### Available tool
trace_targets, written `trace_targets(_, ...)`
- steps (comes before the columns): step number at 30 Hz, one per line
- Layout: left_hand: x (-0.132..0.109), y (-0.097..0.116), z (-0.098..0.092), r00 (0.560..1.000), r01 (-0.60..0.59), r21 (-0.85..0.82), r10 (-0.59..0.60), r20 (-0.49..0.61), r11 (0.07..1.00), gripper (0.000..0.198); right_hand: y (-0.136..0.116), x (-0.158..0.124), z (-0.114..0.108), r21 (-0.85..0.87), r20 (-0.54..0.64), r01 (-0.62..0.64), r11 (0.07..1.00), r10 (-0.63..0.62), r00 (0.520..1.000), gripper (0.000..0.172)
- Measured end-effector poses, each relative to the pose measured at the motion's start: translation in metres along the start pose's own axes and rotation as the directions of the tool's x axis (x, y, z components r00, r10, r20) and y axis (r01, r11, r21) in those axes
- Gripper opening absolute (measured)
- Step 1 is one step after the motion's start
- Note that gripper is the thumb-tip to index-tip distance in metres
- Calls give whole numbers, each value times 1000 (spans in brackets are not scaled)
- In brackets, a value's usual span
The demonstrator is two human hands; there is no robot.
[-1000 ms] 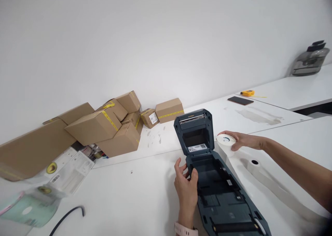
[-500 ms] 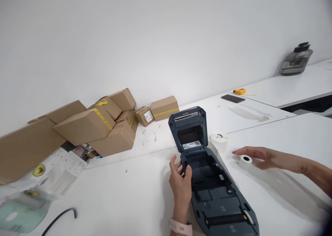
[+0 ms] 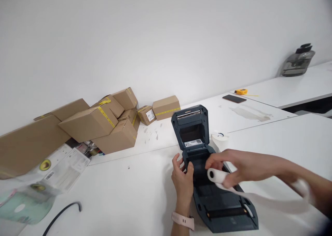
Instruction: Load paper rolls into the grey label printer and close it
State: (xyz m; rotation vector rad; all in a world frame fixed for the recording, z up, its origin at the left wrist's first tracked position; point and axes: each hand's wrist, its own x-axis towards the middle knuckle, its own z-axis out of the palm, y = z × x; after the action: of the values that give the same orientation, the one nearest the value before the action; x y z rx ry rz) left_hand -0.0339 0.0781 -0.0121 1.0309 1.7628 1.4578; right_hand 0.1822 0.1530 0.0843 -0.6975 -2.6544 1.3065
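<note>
A dark blue-grey device (image 3: 225, 220) lies open on the white table, its lid (image 3: 188, 112) raised at the far end. My left hand (image 3: 183, 177) grips the device's left edge, with the thumb over the rim. Over the open bay, my right hand (image 3: 233, 167) holds a small white paper roll (image 3: 219, 175) with a dark core. A strip of paper (image 3: 269, 203) trails from this roll to the right, under my right forearm. Another white roll (image 3: 220, 139) stands on the table just beyond the device, partly hidden.
Cardboard boxes (image 3: 88, 123) are piled at the left by the wall. Plastic-wrapped packets (image 3: 64, 172) and a black cable (image 3: 61, 213) lie at the near left. Farther right are a black phone (image 3: 234, 98), a yellow tape measure (image 3: 241, 91) and a jug (image 3: 298, 62).
My right hand has lifted the small roll from the table and moved it left over the device's bay, with its paper strip trailing. My left hand keeps its hold on the device.
</note>
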Motion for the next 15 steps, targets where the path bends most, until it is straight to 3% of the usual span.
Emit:
trace_targets(2,0,-1,0,1000,-9,-8,9,19,1000,54,-4,26,9,-88,2,10,996,-9,1000,38)
trace_targets(6,2,-5,0,998,-61,-30,62,29,998,43,13,62,28,-243,49,29,970,-17,999,26)
trace_targets(10,5,-11,1,995,-92,-20,92,28,996,43,21,70,33,-243,96,8,970,16,995,21)
trace_targets(15,8,-16,3,995,-86,-110,92,45,990,49,19,75,37,-375,90,57,925,-25,996,25)
